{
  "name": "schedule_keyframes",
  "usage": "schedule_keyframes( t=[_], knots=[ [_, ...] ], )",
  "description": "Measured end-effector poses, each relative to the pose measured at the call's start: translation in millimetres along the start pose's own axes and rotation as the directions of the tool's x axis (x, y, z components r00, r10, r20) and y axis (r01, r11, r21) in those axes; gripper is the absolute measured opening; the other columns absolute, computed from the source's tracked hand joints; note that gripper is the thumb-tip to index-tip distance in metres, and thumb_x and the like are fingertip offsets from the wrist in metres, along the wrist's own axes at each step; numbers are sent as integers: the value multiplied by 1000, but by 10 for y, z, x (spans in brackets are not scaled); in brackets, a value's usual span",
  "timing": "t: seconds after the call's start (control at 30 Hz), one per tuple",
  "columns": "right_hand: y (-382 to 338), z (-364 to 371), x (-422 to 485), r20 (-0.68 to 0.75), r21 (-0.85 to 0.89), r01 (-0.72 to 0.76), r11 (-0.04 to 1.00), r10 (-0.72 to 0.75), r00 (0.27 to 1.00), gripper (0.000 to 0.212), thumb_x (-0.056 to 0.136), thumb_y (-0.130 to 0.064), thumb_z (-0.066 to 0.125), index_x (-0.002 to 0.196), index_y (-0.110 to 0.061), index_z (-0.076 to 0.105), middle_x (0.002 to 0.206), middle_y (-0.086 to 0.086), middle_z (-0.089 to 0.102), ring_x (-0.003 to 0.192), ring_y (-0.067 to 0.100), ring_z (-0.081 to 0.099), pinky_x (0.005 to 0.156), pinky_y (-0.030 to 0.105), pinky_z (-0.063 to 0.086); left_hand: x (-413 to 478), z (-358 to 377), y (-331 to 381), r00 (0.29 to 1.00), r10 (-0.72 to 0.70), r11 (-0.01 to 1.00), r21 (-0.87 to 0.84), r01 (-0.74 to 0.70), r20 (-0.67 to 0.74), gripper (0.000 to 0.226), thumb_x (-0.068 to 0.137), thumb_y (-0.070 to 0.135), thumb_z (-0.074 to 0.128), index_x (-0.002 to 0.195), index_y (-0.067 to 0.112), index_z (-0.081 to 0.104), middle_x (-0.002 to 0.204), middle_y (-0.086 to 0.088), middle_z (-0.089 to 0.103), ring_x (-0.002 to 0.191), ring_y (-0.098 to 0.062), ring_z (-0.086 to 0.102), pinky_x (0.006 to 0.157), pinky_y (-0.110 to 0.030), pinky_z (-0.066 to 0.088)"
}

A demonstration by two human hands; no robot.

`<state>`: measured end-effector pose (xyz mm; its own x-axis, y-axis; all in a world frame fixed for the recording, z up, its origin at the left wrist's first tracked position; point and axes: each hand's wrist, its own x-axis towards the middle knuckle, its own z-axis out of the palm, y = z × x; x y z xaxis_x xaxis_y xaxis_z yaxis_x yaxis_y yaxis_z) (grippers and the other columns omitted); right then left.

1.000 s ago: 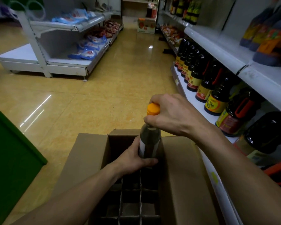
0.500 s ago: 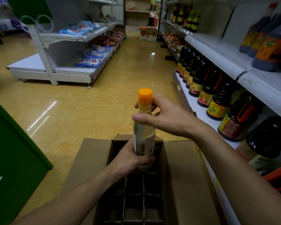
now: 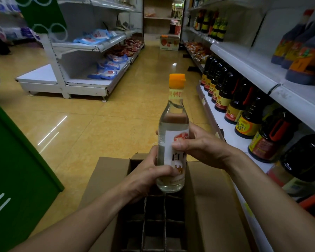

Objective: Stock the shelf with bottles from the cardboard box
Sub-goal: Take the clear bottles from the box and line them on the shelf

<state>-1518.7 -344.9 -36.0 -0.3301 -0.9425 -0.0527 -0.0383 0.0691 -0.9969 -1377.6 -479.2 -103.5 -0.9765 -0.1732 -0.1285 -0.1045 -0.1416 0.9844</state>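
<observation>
Head view: clear bottle [image 3: 173, 128] upright just above the cardboard box [image 3: 213, 206], left hand [image 3: 149, 171] wrapped round its base, right hand [image 3: 200, 146] pinching its middle. Smooth glass (full, likely heavy) could slip when one hand lets go, or clip the dark bottles [image 3: 247, 122] crowding the shelf [image 3: 231, 137].

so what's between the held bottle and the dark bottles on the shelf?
Head view: the right hand gripping the clear bottle, then floor and bare white shelf edge before the dark bottles.
</observation>
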Motion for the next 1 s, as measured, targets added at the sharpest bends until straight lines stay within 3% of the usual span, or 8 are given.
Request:
schedule_keyframes(
  t=[0.07, 0.17, 0.37, 0.53, 0.63, 0.77, 0.9, 1.0],
  knots=[
    [-5, 19, 8, 24, 77, 5, 997, -6, 1000, 79, 69, -24, 82, 141, -23, 50, 138, 26, 57, 122, 35, 63, 100, 40, 54, -17, -8, 47, 999, 7, 998, -56, -5, 47, 79, 66, 23, 81, 139, 30, 50, 127, -10, 69, 119, -30, 67, 105, -50, 52],
    [-31, 83, 15, 75, 87, 23, 996, -30, 997, 71, 74, -23, 76, 140, -28, 51, 138, 26, 56, 125, 41, 59, 100, 39, 55, -49, -50, 118, 997, 6, 996, -93, 1, 81, 68, 75, 18, 79, 138, 20, 54, 120, -8, 73, 115, -26, 69, 101, -43, 54],
    [-124, 258, 91, -115, 7, 167, 986, -166, 979, 55, 78, -18, 75, 125, -45, 64, 117, -3, 70, 110, 19, 69, 93, 34, 59, -70, -145, 150, 999, 36, 997, -70, -34, 33, 65, 76, 19, 81, 135, 17, 55, 114, -4, 73, 111, -24, 70, 96, -38, 55],
    [-212, 428, 169, -241, -149, 203, 968, -234, 942, 71, 70, -27, 82, 136, -35, 57, 113, -7, 74, 103, 8, 71, 84, 26, 58, 4, -107, 36, 992, 80, 997, 24, -78, -100, 87, 64, 26, 94, 138, 23, 49, 123, -8, 71, 116, -27, 68, 107, -52, 51],
    [-204, 492, 163, -294, -195, 211, 958, -263, 919, 69, 67, -30, 85, 131, -34, 59, 108, -12, 75, 100, 6, 72, 82, 27, 60, -11, -98, 34, 976, 122, 991, 81, -109, -182, 76, 63, 26, 92, 130, 23, 56, 114, -3, 75, 108, -20, 73, 100, -46, 56],
    [-164, 485, 205, -387, -184, 204, 961, -262, 884, 61, 75, -31, 87, 129, -27, 59, 108, -5, 76, 100, 9, 73, 81, 29, 61, -40, -69, 92, 950, 181, 983, 84, -165, -256, 62, 72, 14, 91, 124, 24, 57, 106, -2, 76, 98, -17, 75, 81, -30, 59],
    [-206, 364, 174, -271, -252, 84, 964, -153, 950, 63, 76, -45, 84, 130, -37, 53, 114, -14, 73, 107, 5, 71, 91, 34, 60, -80, -63, 161, 939, 216, 975, 101, -196, -269, 65, 70, 22, 89, 125, 28, 55, 107, -3, 75, 99, -18, 75, 82, -32, 61],
    [-219, 372, 139, -148, -256, 5, 967, -44, 988, 60, 74, -50, 81, 124, -42, 50, 113, -15, 73, 105, 3, 72, 86, 31, 60, -105, -73, 181, 931, 232, 972, 110, -209, -283, 65, 71, 15, 87, 126, 27, 54, 110, -2, 75, 100, -18, 75, 84, -35, 63]
  ],
)
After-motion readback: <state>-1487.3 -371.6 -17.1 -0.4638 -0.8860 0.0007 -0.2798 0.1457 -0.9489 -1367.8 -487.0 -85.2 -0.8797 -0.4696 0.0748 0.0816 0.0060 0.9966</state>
